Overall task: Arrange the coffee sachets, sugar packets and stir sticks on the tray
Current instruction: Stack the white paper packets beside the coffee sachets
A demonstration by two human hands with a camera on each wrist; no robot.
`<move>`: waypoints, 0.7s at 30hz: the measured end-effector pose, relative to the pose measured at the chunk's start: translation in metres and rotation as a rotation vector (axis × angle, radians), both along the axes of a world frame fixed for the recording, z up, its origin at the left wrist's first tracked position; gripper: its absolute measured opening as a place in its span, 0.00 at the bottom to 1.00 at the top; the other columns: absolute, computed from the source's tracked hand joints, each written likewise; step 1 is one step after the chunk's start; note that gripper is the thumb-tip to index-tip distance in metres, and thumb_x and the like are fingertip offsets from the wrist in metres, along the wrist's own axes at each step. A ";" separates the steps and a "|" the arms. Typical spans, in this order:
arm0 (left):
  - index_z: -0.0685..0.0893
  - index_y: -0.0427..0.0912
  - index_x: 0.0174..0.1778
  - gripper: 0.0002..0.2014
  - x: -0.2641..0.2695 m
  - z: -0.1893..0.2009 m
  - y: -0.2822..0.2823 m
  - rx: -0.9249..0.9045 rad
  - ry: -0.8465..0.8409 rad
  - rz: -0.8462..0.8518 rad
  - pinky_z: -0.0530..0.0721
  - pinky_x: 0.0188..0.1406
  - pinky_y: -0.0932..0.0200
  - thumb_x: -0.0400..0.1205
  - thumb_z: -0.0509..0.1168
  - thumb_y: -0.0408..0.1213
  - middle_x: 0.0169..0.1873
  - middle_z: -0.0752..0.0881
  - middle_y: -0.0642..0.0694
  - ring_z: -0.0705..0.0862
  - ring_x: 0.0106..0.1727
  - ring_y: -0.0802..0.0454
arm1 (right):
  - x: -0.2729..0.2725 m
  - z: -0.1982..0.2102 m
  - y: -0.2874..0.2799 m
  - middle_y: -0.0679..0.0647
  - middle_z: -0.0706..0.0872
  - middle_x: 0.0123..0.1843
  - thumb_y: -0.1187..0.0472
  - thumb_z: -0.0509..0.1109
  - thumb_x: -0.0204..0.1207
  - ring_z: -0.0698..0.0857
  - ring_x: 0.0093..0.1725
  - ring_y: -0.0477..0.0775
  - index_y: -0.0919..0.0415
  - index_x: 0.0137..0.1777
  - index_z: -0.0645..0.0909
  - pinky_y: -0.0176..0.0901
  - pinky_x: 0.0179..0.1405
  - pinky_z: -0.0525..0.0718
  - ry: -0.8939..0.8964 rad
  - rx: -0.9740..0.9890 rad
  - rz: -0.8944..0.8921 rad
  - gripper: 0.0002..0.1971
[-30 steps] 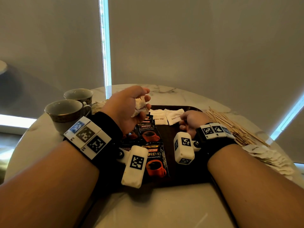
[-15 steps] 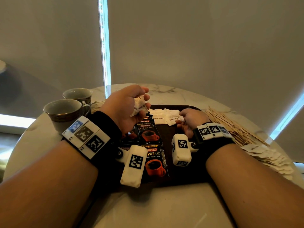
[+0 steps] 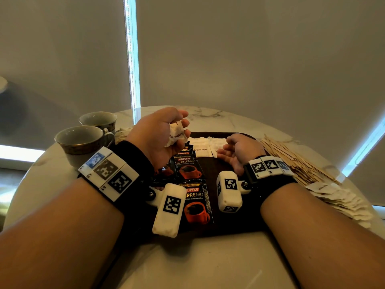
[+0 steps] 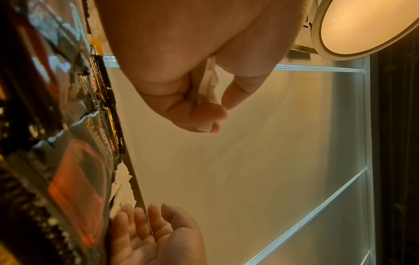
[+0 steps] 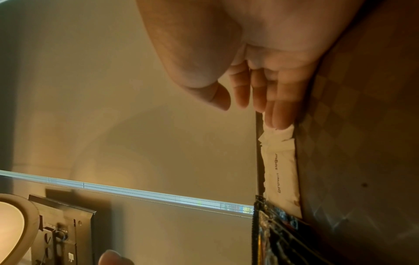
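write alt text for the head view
Left hand grips sugar packets above a dark tray holding coffee sachets; right hand lies open on it. Stir sticks lie right, two cups left.

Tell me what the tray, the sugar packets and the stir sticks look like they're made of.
Tray: dark, matt, probably wood or laminate; the right wrist view shows a faint diamond pattern.
Sugar packets: white paper, crinkled crimped edges, printed "brown sugar".
Stir sticks: pale, thin, flat, likely bare wood.

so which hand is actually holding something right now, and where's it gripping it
The left hand grips a small bunch of brown sugar packets, fingers and thumb curled round their middle. The right hand holds nothing; it rests open on the tray.
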State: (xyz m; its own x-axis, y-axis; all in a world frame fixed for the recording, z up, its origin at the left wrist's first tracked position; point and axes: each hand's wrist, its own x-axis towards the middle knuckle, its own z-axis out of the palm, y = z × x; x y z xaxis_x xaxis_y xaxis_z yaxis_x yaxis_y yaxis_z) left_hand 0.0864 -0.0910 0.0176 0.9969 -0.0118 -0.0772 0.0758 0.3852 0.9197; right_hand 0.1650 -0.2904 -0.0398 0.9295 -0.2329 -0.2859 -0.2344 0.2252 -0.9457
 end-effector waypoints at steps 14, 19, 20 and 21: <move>0.83 0.37 0.61 0.21 0.000 0.002 -0.003 -0.104 0.010 -0.028 0.92 0.39 0.55 0.82 0.48 0.20 0.61 0.77 0.33 0.89 0.55 0.36 | -0.001 0.001 0.001 0.59 0.83 0.45 0.62 0.66 0.83 0.88 0.42 0.58 0.66 0.62 0.78 0.45 0.31 0.88 -0.085 0.061 0.002 0.11; 0.81 0.40 0.69 0.24 0.000 0.001 -0.004 -0.020 -0.040 -0.101 0.93 0.50 0.41 0.84 0.51 0.16 0.62 0.86 0.34 0.91 0.57 0.35 | -0.019 0.023 0.006 0.57 0.83 0.40 0.59 0.67 0.83 0.86 0.36 0.54 0.64 0.56 0.81 0.43 0.28 0.85 -0.272 0.133 0.050 0.08; 0.82 0.40 0.69 0.22 0.000 0.000 -0.004 0.008 -0.054 -0.114 0.93 0.50 0.41 0.85 0.54 0.17 0.62 0.87 0.34 0.91 0.58 0.35 | -0.025 0.029 0.007 0.56 0.83 0.39 0.58 0.67 0.83 0.85 0.35 0.54 0.63 0.54 0.82 0.43 0.29 0.83 -0.303 0.121 0.087 0.08; 0.83 0.40 0.68 0.20 0.000 -0.001 -0.004 0.027 -0.066 -0.120 0.93 0.49 0.41 0.85 0.57 0.18 0.62 0.88 0.35 0.91 0.58 0.35 | -0.032 0.035 0.009 0.56 0.83 0.38 0.57 0.67 0.83 0.84 0.35 0.53 0.62 0.52 0.82 0.43 0.29 0.81 -0.330 0.103 0.136 0.08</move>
State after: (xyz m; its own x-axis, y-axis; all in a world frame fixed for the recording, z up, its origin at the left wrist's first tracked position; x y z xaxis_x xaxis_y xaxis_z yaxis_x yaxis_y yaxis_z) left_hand 0.0864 -0.0946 0.0170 0.9914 -0.1301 -0.0138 0.0591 0.3517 0.9342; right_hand 0.1329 -0.2815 -0.0045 0.9961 -0.0864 0.0185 0.0446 0.3106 -0.9495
